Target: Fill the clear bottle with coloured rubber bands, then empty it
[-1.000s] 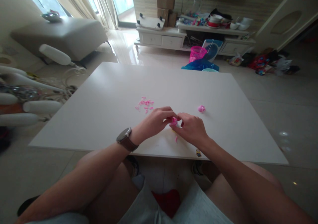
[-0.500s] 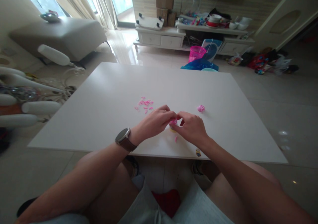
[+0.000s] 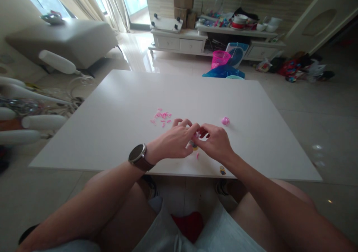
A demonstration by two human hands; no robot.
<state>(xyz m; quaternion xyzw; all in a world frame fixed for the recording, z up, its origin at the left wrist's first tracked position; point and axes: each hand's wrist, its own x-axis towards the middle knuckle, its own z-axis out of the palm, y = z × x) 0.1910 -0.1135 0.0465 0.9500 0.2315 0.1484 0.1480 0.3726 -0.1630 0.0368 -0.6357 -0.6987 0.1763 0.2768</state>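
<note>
My left hand (image 3: 179, 138), a watch (image 3: 137, 153) on its wrist, curves over a small pink piece (image 3: 197, 135) above the table's near middle. Its index finger touches the piece, and its thumb is lower down. From the other side, my right hand (image 3: 214, 142) pinches the same piece between thumb and fingers. Just beneath is a small yellow and grey object (image 3: 194, 146), mostly covered by the hands. Closer to me lies a loose pink sliver (image 3: 197, 155). A small yellow and blue cartoon figure (image 3: 222, 170) is by the near edge.
Several pink slivers (image 3: 162, 115) lie scattered on the white table (image 3: 134, 95), left of my hands. A round pink object (image 3: 225, 121) stands to the right. Beyond the table are a pink basket (image 3: 220, 59) and a white cabinet (image 3: 179, 43). A chandelier (image 3: 44, 121) is at the left.
My left thumb has moved down, away from the pink piece, and the left fingers have spread a little. The right hand stays at the piece. The view has shifted slightly.
</note>
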